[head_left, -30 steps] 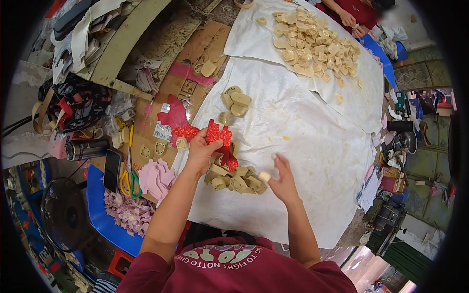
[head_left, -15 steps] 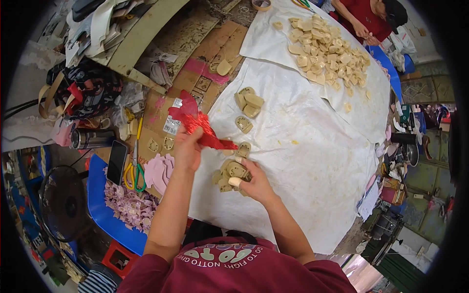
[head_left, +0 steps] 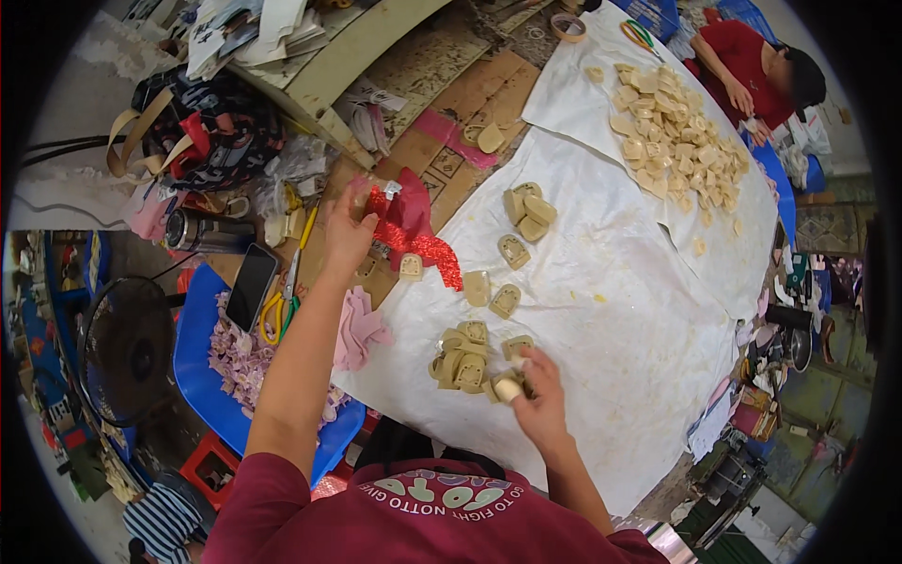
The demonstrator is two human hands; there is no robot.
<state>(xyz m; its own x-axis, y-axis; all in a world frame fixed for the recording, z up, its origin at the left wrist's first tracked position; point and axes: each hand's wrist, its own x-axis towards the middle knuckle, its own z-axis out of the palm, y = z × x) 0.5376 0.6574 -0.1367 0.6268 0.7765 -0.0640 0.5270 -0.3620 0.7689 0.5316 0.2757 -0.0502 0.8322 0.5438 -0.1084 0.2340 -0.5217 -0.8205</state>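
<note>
My left hand (head_left: pixel 348 237) is closed on a crumpled red cloth (head_left: pixel 413 209), whose shiny red strip (head_left: pixel 434 252) trails down onto the white sheet. My right hand (head_left: pixel 541 402) is at the near pile, with a pale cover on its thumb. Its curled fingers are around a beige molded piece (head_left: pixel 531 378), partly hidden by them. Left of it lies a heap of rounded beige molded pieces (head_left: pixel 460 357). More such pieces lie farther off: a pair (head_left: pixel 491 293), a single one (head_left: pixel 513 251) and a small stack (head_left: pixel 531 211). One piece (head_left: pixel 411 267) sits beside the cloth.
A large pile of beige pieces (head_left: pixel 676 141) covers the far right of the white sheet (head_left: pixel 611 348). Beyond it a person in red (head_left: pixel 742 75) sits. To the left are scissors (head_left: pixel 282 296), a phone (head_left: pixel 252 287), a flask (head_left: pixel 209 231), pink sheets (head_left: pixel 357 329) and a blue scrap tray (head_left: pixel 193 324).
The red cloth has been lowered and spread against the table by my left hand. My right hand has moved right and nearer, away from the heap. The whole view has shifted.
</note>
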